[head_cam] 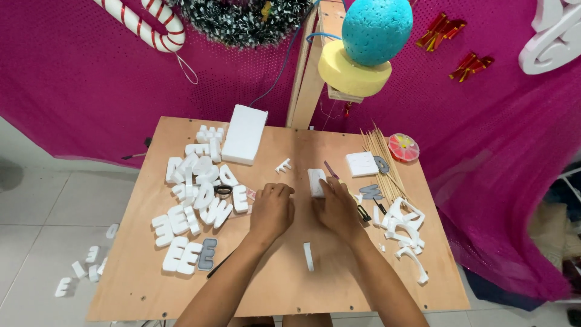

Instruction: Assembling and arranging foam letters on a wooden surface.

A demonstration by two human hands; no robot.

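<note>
Working mid-frame on the plywood table [145, 284]: right hand [340, 209] gripping a small white foam block [315, 181] just above centre, left hand [272, 209] curled beside it, contents hidden. Seemingly shaping foam; steady bracing likely needed next.

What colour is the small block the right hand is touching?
White; the block shows best in the head view, at the right hand's fingertips.

Both hands on the table [139, 284] mid-board: left hand [272, 209] beside right hand [339, 209], right touching a small foam block [315, 181]. Foam letter pile [196, 200] left of hands, foam slab [245, 134] behind it. Skewers [381, 163] and foam offcuts [405, 230] right; foam strip [308, 256] between forearms.
</note>
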